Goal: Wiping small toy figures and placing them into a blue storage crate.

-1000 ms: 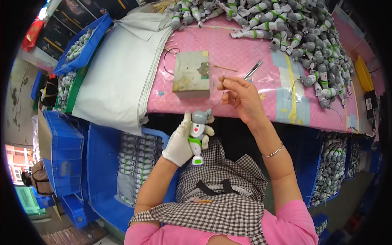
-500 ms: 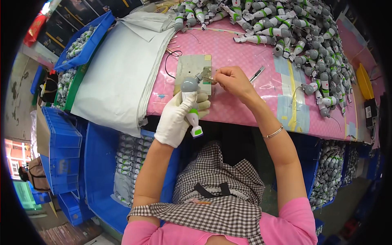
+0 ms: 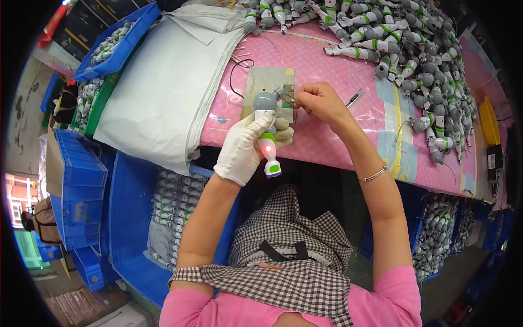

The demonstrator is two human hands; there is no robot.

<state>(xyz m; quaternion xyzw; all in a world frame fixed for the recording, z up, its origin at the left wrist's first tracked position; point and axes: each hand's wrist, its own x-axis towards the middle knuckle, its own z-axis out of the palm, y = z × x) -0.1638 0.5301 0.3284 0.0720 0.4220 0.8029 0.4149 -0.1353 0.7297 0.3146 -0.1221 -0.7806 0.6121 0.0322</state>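
Note:
My gloved left hand (image 3: 242,144) is closed around a white, grey and green toy limb (image 3: 265,102). The limb's round grey end points up, and a red light glows on its white lower part. Behind it lies a flat grey metal plate (image 3: 261,78) with a small green circuit board (image 3: 290,115) at its right edge. My bare right hand (image 3: 322,104) pinches something thin, perhaps a wire, at that board, close to the limb's grey tip. The fingers partly hide what it is.
A large heap of similar toy limbs (image 3: 430,71) covers the table's far right. White sheets (image 3: 158,92) lie at the left. A slim cutter knife (image 3: 354,98) rests right of my right hand. Blue bins (image 3: 128,218) with more limbs stand below the table, and a blue tray (image 3: 117,41) stands far left.
The red light on the toy limb is now lit; it was dark before. Both hands appear slightly further right in the view, as does the table. The grips are unchanged.

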